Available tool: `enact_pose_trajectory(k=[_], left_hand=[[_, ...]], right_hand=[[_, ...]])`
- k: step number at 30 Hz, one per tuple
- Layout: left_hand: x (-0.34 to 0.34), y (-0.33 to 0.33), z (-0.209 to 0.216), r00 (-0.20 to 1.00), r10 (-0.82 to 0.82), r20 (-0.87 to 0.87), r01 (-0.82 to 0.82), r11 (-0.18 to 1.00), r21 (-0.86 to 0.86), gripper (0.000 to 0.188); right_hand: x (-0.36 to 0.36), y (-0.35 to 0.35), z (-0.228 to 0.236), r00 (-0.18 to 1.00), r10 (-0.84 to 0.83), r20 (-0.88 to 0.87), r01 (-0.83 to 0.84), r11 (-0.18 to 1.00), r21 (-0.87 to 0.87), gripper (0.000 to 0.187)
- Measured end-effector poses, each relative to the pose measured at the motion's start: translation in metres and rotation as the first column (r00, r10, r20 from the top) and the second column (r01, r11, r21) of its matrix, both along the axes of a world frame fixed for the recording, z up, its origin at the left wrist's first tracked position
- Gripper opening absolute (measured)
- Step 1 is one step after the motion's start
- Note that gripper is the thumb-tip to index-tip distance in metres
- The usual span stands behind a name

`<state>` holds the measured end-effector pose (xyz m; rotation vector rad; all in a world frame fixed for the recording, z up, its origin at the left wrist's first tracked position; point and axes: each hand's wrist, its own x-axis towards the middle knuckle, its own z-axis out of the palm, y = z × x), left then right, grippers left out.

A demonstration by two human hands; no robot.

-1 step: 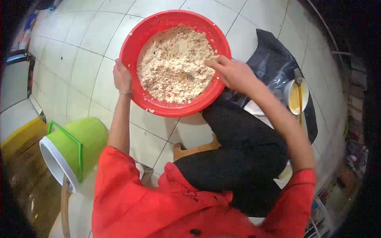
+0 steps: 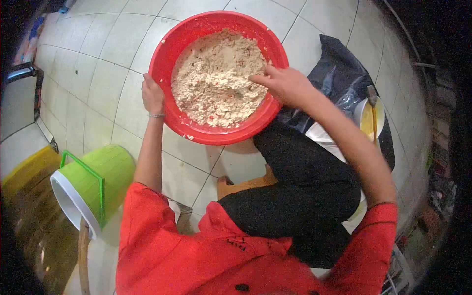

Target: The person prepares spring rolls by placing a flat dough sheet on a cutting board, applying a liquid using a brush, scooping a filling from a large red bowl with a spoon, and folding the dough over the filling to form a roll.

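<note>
A large red basin [image 2: 160,110] holds a crumbly, pale floury mixture [image 2: 221,83] flecked with small red bits. My left hand [image 2: 153,94] grips the basin's left rim, thumb up along the outer side and the other fingers mostly hidden. Over the right side of the mixture is my right hand [image 2: 290,87], coming in across the rim. Its fingers are bent and drawn together, with the tips just above or touching the crumbs. Whatever may be between those fingertips is too small to make out.
To the right, a bowl of yellow contents [image 2: 368,120] with a brush [image 2: 373,105] across it rests on black plastic sheeting [image 2: 339,64]. A lime-green bucket [image 2: 105,169] lies on its side at the left, near a wooden handle [image 2: 83,255]. White tiles [image 2: 191,162] cover the floor.
My right hand has shifted slightly left over the mixture. The whole scene sits a touch further right, and my left hand keeps its hold on the basin.
</note>
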<state>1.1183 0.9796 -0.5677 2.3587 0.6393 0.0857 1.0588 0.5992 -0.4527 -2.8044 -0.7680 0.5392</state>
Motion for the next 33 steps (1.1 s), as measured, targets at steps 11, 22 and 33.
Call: enact_pose_trajectory(k=[11,22,33], left_hand=[[-0.004,0.002,0.01,0.991,0.033,-0.13,-0.023,0.997,0.079,0.068],[0.0,0.003,0.007,0.992,0.011,-0.123,0.003,0.994,0.107,0.069],[0.001,-0.002,0.015,0.984,0.015,-0.176,0.008,0.992,0.124,0.066]], right_hand=[[0.044,0.107,-0.077,0.935,0.333,-0.123,-0.353,0.91,-0.216,0.014],[0.035,0.086,-0.083,0.964,0.262,-0.05,-0.258,0.873,-0.414,0.018],[0.056,0.095,-0.084,0.968,0.168,0.186,-0.147,0.982,-0.122,0.01]])
